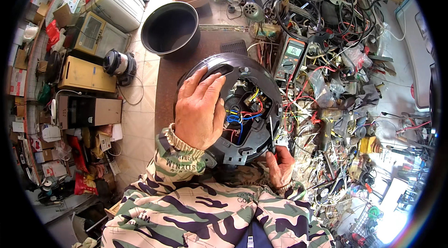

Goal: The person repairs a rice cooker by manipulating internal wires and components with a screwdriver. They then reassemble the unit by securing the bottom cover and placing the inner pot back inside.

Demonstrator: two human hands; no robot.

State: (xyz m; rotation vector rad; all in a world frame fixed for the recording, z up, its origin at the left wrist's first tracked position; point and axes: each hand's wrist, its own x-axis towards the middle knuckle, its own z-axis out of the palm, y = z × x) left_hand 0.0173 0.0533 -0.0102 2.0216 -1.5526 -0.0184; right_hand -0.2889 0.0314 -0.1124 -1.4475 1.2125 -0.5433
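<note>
A round black appliance housing [261, 147] lies in front of me with its inside laid bare. Blue, red and yellow wires [242, 116] and small metal parts show within. My left hand [198, 108] rests on the left side of the housing, fingers stretched flat over its rim near a raised handle-like part. At the lower right edge, my right hand [280, 166] is closed round a screwdriver [271, 131]. The thin shaft points away from me over the housing's right rim; I cannot tell whether its tip touches anything. The right fingers hide most of the screwdriver's handle.
Beyond the housing, a deep black pot [170, 28] stands on the brown worktop [165, 84]. A digital multimeter [290, 59] lies at the right. Tangled cables [326, 14], tools and loose parts crowd that side; a drill [326, 129] lies among them. Appliances [91, 73] line the left.
</note>
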